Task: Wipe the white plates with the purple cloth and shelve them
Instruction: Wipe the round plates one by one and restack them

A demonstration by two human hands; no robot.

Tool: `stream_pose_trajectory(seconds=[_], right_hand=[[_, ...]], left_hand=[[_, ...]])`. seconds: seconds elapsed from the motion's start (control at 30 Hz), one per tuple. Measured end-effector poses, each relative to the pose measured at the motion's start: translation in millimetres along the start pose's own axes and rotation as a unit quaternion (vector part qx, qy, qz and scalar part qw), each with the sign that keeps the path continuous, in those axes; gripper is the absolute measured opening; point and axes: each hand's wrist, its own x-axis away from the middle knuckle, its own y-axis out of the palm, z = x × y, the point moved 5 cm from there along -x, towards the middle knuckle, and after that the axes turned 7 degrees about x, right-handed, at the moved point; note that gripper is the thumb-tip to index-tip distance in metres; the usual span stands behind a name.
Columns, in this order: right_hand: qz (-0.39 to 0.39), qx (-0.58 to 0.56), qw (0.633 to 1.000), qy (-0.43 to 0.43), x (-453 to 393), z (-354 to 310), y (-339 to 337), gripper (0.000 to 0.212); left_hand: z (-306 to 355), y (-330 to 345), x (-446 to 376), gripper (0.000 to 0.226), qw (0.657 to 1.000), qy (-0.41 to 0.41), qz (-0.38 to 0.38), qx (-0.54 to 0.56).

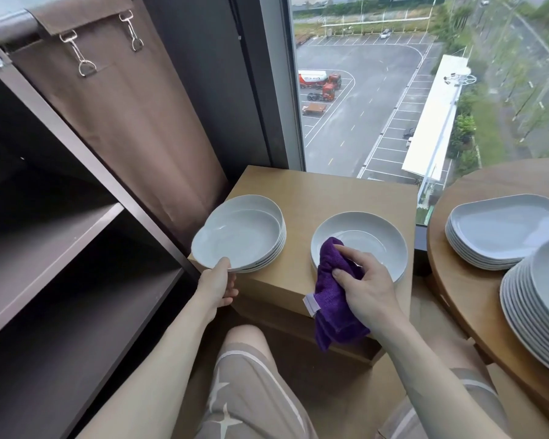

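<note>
Plates on desk [324,191], both hands engaged.
Left hand [217,285] fingers clamp the top plate [238,237] of the desk's left stack; right hand [366,285] fingers clamp the purple cloth [330,293] over the right-side bowl plate [371,236]. Dark shelf unit [54,223] left of desk; round table [476,267] with further plate stacks [501,229] right.

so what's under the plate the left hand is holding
More white plates: the top plate, gripped at its near rim by the left hand, sits slid forward on a stack on the wooden cabinet. The stack's middle is covered.
</note>
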Motion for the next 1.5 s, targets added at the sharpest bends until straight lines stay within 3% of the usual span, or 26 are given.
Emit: stream_pose_trajectory(seconds=[0.53, 0.67, 0.8, 0.93, 1.07, 1.13, 1.27, 1.5], right_hand=[[0.006, 0.03, 0.999, 0.027, 6.5, 8.0, -7.0, 0.039], [0.006, 0.036, 0.999, 0.034, 6.9, 10.5, -8.0, 0.039], [-0.001, 0.042, 0.998, 0.04, 7.0, 13.2, -6.1, 0.039], [0.003, 0.044, 0.998, 0.045, 6.7, 18.1, -7.8, 0.038], [0.011, 0.052, 0.997, 0.053, 10.0, 23.6, -18.2, 0.037], [0.024, 0.057, 0.997, 0.056, 13.3, 26.9, -27.2, 0.038], [0.044, 0.046, 0.996, 0.067, 20.9, 36.5, -44.5, 0.039], [0.045, 0.047, 0.995, 0.077, 27.9, 42.0, -56.3, 0.038]], left_hand=[[9.5, 7.1, -42.5, 0.014, 0.999, 0.004, 0.012, -0.03], [7.1, 5.5, -51.6, 0.027, 0.998, 0.017, 0.05, -0.038], [-0.5, 9.1, -42.9, 0.064, 0.997, 0.014, 0.079, 0.002], [-23.8, 46.6, -10.4, 0.064, 0.996, -0.007, -0.002, 0.088], [-35.3, 108.6, 18.6, 0.04, 0.992, 0.004, -0.123, 0.011], [-31.5, 139.6, 29.0, 0.039, 0.987, 0.019, -0.157, -0.04], [-31.2, 176.5, 35.3, 0.039, 0.979, 0.043, -0.152, -0.129], [-25.6, 179.2, 36.3, 0.031, 0.98, 0.054, -0.114, -0.156]])
